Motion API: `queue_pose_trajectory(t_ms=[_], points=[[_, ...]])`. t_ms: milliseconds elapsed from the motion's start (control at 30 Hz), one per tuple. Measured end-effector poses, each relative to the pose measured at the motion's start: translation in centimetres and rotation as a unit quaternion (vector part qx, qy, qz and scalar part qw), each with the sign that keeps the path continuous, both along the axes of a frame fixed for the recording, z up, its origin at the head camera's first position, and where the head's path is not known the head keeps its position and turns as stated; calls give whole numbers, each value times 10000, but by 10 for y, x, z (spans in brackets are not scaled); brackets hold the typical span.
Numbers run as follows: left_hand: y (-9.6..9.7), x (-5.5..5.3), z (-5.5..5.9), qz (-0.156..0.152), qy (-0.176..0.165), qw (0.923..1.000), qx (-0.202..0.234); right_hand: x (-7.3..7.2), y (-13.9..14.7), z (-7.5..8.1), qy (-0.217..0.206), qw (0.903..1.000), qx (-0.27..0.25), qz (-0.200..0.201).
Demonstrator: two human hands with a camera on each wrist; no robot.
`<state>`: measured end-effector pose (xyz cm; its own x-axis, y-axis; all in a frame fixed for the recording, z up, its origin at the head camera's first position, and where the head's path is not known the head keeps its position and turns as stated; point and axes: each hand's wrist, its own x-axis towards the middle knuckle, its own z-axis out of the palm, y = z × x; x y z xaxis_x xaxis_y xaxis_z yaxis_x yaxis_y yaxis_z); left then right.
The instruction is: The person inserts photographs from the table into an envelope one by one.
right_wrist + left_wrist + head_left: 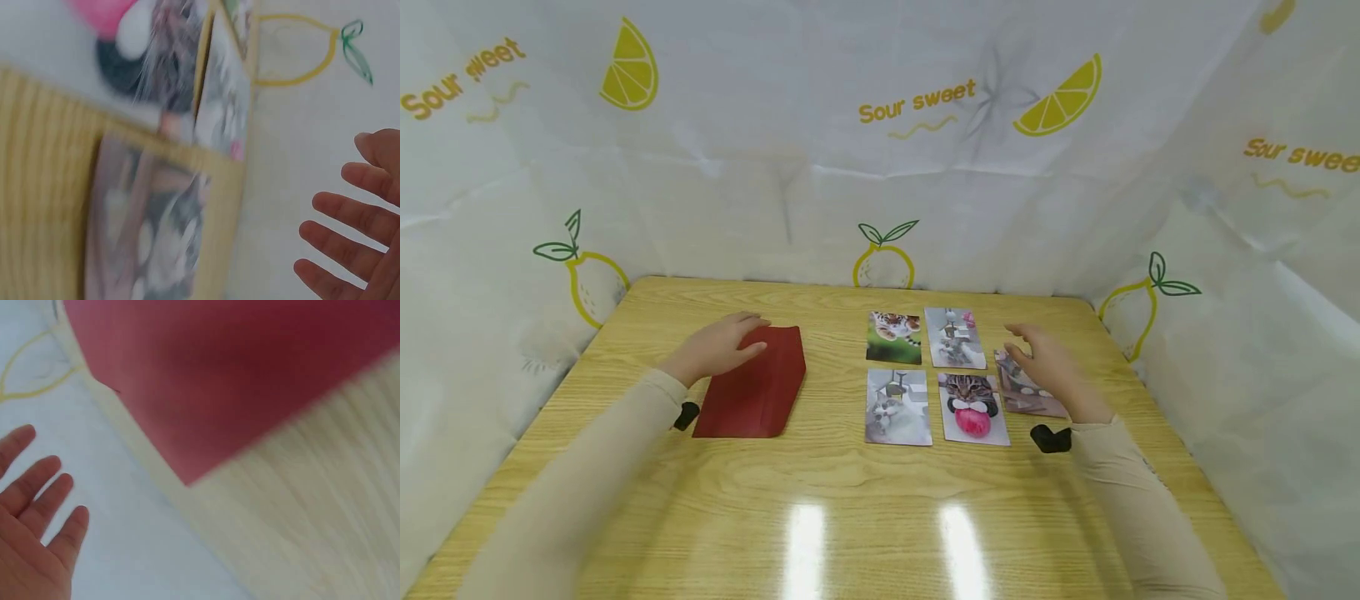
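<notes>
Head view: the right grip [1054, 375] is spread, fingers apart, and pinches nothing. The rightmost card [1028, 400] lies flat beneath it, partly covered from above; the right wrist view shows the fingertips clear of this card. The right grip is the nearer of the two to all five cards. A pick-up by this grip would likely depend on lowering it to the rightmost card's edge. That card's long axis cannot be told.

The left grip [718, 343] is likewise spread and unloaded, above the left side of the red envelope [752, 400]. The envelope's bevelled edge faces right, toward the cards.

Between envelope and rightmost card, four cards form two rows on the desk [827, 483]: tiger card [892, 337] and grey card [955, 337] at the back; kitten card [898, 408] and tabby card [973, 408] in front.
</notes>
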<state>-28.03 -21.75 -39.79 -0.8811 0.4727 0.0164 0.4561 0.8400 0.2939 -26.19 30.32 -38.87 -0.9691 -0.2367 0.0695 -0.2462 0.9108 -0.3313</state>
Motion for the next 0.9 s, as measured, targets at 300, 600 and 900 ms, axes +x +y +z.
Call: queue_pose_trajectory(t_ms=[300, 600, 900], points=[[-43, 9, -22, -309, -429, 9983, -238, 8, 43, -24, -390, 9972, 432, 463], [-49, 15, -37, -432, -908, 9948, -160, 9, 68, -42, -1046, 9920, 149, 684], [-47, 15, -46, -648, -1135, 9914, -28, 10, 74, -47, -1370, 9880, 20, 716]])
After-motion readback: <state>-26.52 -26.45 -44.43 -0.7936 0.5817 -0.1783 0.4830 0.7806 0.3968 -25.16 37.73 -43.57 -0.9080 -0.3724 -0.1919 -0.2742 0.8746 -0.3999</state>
